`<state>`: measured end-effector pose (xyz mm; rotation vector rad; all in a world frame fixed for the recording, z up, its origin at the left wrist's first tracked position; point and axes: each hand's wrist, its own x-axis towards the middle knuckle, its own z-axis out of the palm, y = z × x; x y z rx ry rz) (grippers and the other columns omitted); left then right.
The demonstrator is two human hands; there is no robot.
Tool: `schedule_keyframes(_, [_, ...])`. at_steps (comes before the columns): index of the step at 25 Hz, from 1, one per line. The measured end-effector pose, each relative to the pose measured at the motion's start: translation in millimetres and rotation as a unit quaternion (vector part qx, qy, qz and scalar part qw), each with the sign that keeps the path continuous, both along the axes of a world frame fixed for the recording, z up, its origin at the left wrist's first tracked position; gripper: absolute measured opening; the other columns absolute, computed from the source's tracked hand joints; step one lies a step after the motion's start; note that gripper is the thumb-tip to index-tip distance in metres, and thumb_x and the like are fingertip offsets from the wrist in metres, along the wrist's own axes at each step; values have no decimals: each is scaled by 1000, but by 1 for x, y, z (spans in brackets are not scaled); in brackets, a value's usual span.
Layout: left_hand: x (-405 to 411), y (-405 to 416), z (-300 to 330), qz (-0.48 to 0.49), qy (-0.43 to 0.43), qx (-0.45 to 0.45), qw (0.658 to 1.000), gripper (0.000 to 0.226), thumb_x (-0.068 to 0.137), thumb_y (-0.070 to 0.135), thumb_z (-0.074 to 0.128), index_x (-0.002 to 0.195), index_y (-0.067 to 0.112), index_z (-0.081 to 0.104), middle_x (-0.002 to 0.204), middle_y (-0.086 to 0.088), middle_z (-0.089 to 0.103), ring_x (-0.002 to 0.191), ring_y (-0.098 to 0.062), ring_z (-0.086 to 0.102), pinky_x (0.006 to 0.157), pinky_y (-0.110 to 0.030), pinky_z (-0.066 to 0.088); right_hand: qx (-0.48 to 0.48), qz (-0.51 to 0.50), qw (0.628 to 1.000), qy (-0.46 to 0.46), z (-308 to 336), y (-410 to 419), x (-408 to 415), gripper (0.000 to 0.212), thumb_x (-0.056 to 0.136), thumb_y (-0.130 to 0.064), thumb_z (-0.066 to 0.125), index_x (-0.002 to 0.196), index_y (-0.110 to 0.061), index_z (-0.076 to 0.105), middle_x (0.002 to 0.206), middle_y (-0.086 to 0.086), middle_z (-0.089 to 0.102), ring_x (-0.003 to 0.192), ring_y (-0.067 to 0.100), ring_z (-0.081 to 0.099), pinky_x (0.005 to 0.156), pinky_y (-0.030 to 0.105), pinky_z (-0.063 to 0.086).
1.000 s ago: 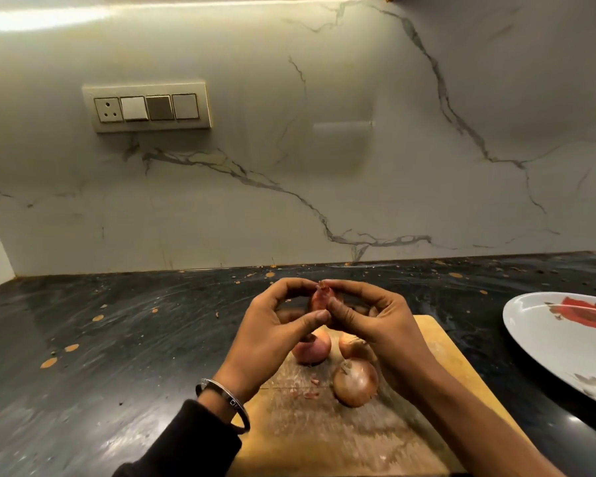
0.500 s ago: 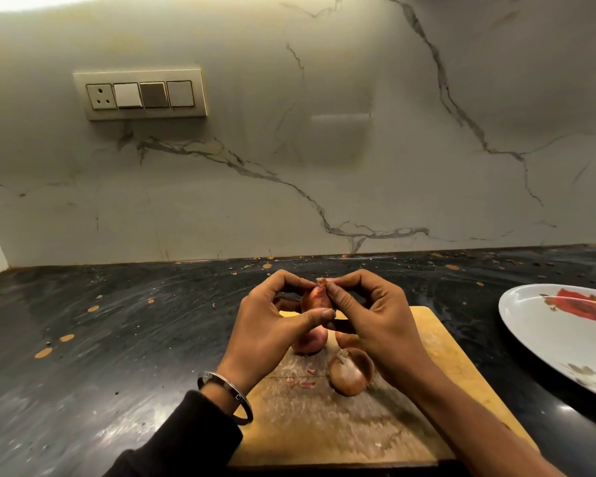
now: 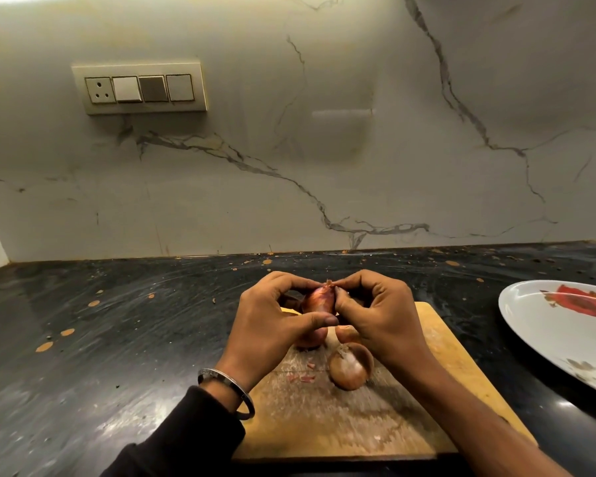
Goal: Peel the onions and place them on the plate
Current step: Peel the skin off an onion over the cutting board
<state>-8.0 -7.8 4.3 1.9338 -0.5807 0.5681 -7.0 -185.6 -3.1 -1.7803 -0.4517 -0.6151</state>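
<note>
Onion with reddish-brown papery skin, small and oval, sits raised between both hands above the far end of the pale wooden chopping board, which lies on the black speckled stone desk. Its long axis stands roughly upright, pointed tip uppermost and tilted slightly to the right. The left hand curls around its left side, thumb lying across the lower front and fingers wrapped behind, so that hand carries the weight. The right hand is just beside it on the right, thumb and forefinger pinched together at the tip, where a shred of dry skin sticks up.

Since the tip lies directly under the right hand's pinch, the peel probably has to be drawn downward along the long axis, away from the tip, while the left hand steadies the bulb.

Three more onions lie on the board below the hands: a brown unpeeled onion nearest the viewer and two partly hidden ones behind. The white oval plate with a red pattern waits well apart on the right, nearer the right hand, holding no onions in what shows.
</note>
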Motion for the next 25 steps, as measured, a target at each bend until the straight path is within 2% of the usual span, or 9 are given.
schedule_keyframes(2, [1, 1, 0, -9, 15, -16, 1000, 52, 56, 58, 79, 102, 34, 71, 100, 13, 69, 91, -3, 67, 75, -19, 56, 9, 7, 1000, -4, 0, -1, 1, 19, 91, -4, 68, 91, -23, 74, 80, -3, 75, 76, 10, 73, 63, 26, 60])
schedule_keyframes(6, [3, 4, 2, -21, 54, -51, 997, 49, 58, 44, 84, 104, 33, 72, 100, 10, 73, 90, -4, 69, 78, -23, 58, 94, 92, 990, 59, 2, -1, 1, 17, 91, -10, 69, 106, -15, 76, 96, 2, 78, 93, 18, 75, 72, 32, 62])
schedule_keyframes(9, [3, 5, 5, -65, 83, -67, 992, 49, 63, 35, 82, 110, 32, 70, 104, 12, 74, 96, -5, 70, 83, -24, 57, 144, 145, 973, 104, 6, -3, 0, 23, 81, -19, 72, 103, -13, 76, 96, 7, 78, 92, 22, 75, 70, 30, 61])
schedule_keyframes(12, [5, 6, 4, -92, 106, -78, 987, 55, 66, 32, 80, 117, 23, 65, 109, 4, 73, 102, -9, 69, 87, -29, 57, 165, 165, 965, 118, 7, -3, 0, 26, 75, -21, 74, 100, -14, 77, 96, 8, 78, 90, 23, 76, 67, 30, 61])
schedule_keyframes(16, [5, 3, -1, -98, 114, -52, 987, 41, 75, 20, 80, 113, 20, 66, 107, 3, 73, 101, -10, 69, 85, -31, 59, 141, 102, 982, 71, 5, 0, -1, 11, 78, -12, 75, 88, -17, 77, 91, 4, 78, 82, 23, 76, 62, 33, 62])
schedule_keyframes(20, [3, 2, -1, -127, 121, -48, 983, 37, 83, 9, 75, 117, 21, 66, 108, 3, 73, 102, -12, 69, 81, -26, 58, 86, 68, 991, 80, 4, 0, -1, 18, 88, -2, 71, 87, -20, 71, 88, 2, 75, 75, 21, 73, 57, 38, 61])
schedule_keyframes(25, [4, 3, -2, -150, 132, -58, 978, 37, 90, 6, 66, 124, 21, 65, 108, 3, 73, 98, -15, 71, 78, -22, 57, 41, 43, 998, 36, 1, -1, 3, 19, 89, 3, 69, 90, -17, 68, 90, 3, 69, 79, 19, 69, 57, 29, 58])
